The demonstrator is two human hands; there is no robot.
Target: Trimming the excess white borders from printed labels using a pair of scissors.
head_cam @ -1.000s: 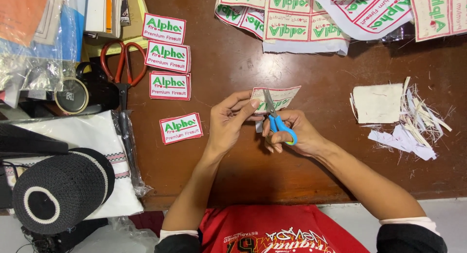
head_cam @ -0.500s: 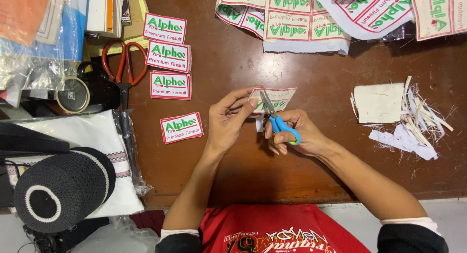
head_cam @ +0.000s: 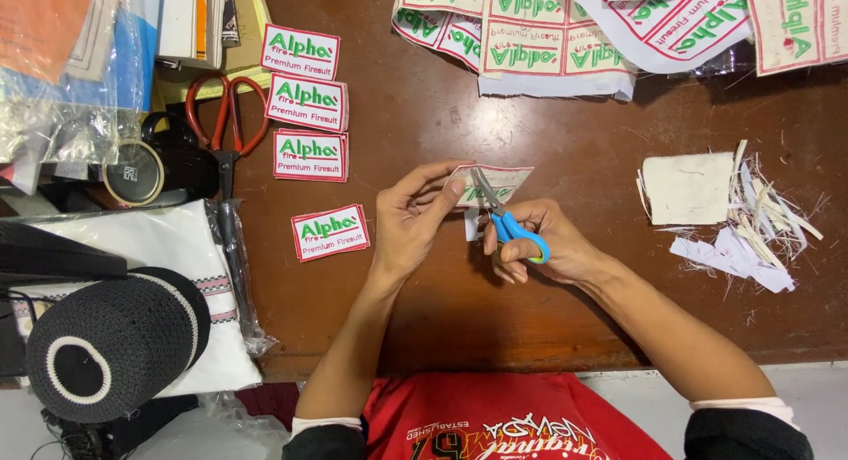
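Blue-handled scissors (head_cam: 511,223) sit in the right hand (head_cam: 539,246), fingers through the loops, blades up and slightly parted at the lower edge of a patch (head_cam: 495,182). Left hand (head_cam: 411,221) pinches that patch between thumb and forefinger, face away from the camera, lifted off the brown counter (head_cam: 459,310), probably so the blades can follow the border freely. Left of the patch, four finished red-bordered patches (head_cam: 305,106) lie face up in a loose column, likely a done pile. Further left of the patch, red scissors (head_cam: 225,115) rest unused beside a tape roll (head_cam: 132,171). Right of the patch, a white scrap (head_cam: 687,188) and thin trimmings (head_cam: 764,226) are heaped, apparently offcuts kept out of the way. Above the patch, an uncut sheet of patches (head_cam: 556,36) waits at the counter's far edge. Below-left of the patch, a black cap (head_cam: 110,336) sits on folded white cloth (head_cam: 177,248).
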